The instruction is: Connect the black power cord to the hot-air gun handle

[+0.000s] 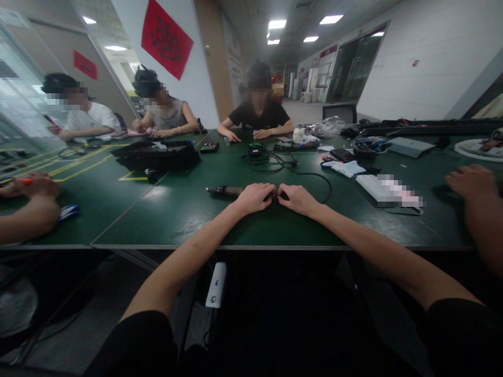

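Currently resting left hand (257, 198) and right hand (298, 200), curled nearly closed, on desk (168, 222) near tool (223, 190); cannot identify anything held.

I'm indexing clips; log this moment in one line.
left hand: curled toward right hand | right hand: curled toward left | grip: unclear | tool: on table, beside left hand | cord: curves near right hand

Left fingers (268, 189) just beside right fingers (286, 189)
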Demonstrator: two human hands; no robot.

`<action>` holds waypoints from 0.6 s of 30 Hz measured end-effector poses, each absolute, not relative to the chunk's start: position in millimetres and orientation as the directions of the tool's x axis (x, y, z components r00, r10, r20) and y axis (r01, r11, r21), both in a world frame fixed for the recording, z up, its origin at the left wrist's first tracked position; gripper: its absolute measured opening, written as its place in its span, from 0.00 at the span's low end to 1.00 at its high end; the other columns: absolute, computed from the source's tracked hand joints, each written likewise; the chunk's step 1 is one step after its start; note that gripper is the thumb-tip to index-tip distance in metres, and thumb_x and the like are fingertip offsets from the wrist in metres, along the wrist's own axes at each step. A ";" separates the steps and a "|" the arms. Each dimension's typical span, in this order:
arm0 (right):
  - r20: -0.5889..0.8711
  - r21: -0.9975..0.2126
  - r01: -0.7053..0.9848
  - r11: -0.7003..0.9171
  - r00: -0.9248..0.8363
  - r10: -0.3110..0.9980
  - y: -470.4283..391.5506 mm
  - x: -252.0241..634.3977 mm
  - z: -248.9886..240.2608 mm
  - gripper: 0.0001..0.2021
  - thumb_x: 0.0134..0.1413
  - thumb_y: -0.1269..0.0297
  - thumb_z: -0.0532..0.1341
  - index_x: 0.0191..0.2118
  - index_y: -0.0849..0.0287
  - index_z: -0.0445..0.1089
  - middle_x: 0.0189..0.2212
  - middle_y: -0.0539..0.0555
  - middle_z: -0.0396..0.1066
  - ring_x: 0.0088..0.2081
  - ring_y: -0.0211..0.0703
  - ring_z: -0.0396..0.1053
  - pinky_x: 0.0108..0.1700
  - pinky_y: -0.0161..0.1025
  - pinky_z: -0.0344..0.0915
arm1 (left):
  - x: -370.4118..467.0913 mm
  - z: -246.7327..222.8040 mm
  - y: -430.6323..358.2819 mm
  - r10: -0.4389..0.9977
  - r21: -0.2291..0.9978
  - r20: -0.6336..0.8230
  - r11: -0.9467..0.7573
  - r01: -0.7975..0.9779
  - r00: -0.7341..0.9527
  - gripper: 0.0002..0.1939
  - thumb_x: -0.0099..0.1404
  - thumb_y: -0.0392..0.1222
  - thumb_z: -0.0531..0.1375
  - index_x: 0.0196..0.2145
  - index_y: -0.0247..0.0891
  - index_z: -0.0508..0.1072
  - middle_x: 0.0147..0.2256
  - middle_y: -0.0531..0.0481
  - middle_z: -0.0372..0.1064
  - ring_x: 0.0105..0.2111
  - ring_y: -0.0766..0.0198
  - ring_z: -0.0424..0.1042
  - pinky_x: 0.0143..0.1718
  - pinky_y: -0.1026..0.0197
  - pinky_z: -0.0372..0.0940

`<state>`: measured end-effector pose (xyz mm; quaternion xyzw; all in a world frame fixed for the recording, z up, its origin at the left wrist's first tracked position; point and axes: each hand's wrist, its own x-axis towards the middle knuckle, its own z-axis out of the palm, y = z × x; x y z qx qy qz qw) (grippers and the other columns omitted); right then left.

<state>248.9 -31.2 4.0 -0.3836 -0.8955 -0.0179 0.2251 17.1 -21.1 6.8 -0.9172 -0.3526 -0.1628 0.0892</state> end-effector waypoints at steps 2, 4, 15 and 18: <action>0.420 -0.139 0.695 0.705 -0.604 0.678 -31.6 249.0 4.3 0.04 0.64 0.67 0.62 0.44 0.56 0.69 0.37 0.54 0.77 0.38 0.47 0.75 0.41 0.37 0.61 | 17.3 7.2 -21.2 0.619 -0.049 0.356 -0.736 0.675 0.701 0.10 0.72 0.44 0.58 0.50 0.43 0.71 0.45 0.47 0.75 0.45 0.55 0.75 0.47 0.54 0.67; 0.418 -0.138 0.693 0.708 -0.607 0.676 -31.9 249.1 4.8 0.04 0.65 0.67 0.62 0.44 0.56 0.69 0.37 0.54 0.77 0.38 0.47 0.75 0.41 0.37 0.61 | 17.3 7.3 -21.0 0.623 -0.040 0.358 -0.734 0.678 0.695 0.11 0.72 0.46 0.58 0.50 0.43 0.71 0.46 0.46 0.75 0.45 0.54 0.75 0.47 0.54 0.67; 0.423 -0.153 0.687 0.710 -0.604 0.676 -31.4 249.1 4.2 0.04 0.64 0.67 0.62 0.44 0.56 0.69 0.37 0.54 0.77 0.38 0.47 0.75 0.41 0.38 0.61 | 15.8 6.2 -19.4 0.607 -0.054 0.364 -0.744 0.666 0.707 0.11 0.72 0.46 0.58 0.50 0.43 0.70 0.45 0.47 0.74 0.45 0.54 0.75 0.47 0.54 0.66; 0.425 -0.161 0.675 0.720 -0.611 0.668 -31.6 249.3 4.4 0.04 0.64 0.67 0.62 0.44 0.56 0.69 0.37 0.54 0.77 0.38 0.47 0.75 0.41 0.38 0.61 | 15.7 6.3 -19.3 0.591 -0.060 0.362 -0.757 0.651 0.720 0.11 0.72 0.44 0.57 0.51 0.44 0.70 0.45 0.47 0.74 0.45 0.54 0.75 0.48 0.54 0.66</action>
